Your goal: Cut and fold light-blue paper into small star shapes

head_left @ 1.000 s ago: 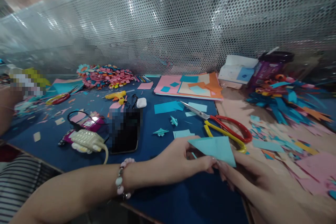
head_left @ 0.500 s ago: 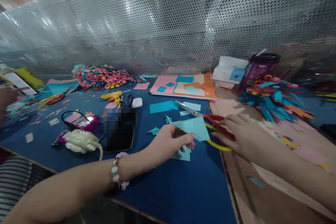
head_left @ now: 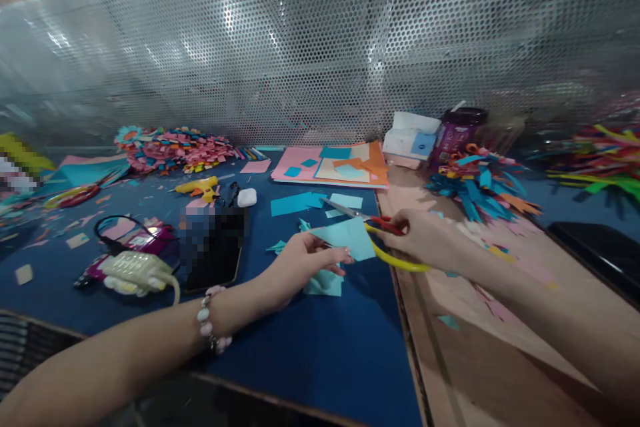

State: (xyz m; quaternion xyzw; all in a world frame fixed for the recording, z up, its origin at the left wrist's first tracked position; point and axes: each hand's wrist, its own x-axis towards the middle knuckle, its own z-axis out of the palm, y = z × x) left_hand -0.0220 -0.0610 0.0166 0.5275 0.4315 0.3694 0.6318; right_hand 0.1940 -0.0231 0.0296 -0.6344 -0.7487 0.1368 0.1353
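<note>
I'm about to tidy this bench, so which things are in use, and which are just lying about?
In use:
- light blue paper, in the left hand
- nearer scissors, right hand on the red handle

Apparently just lying about:
- yellow glue gun
- phone
- small white case
- tissue pack

A craft workspace, by its scissors (head_left: 384, 223), glue gun (head_left: 201, 185), coloured sheets (head_left: 294, 157) and scraps (head_left: 77, 240).

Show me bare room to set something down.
Bare blue tabletop lies nearer than the left hand, between bracelet and wooden board. The board is also bare nearer than the teal scrap. It's crowded around the scissors, phone and glue gun.
</note>
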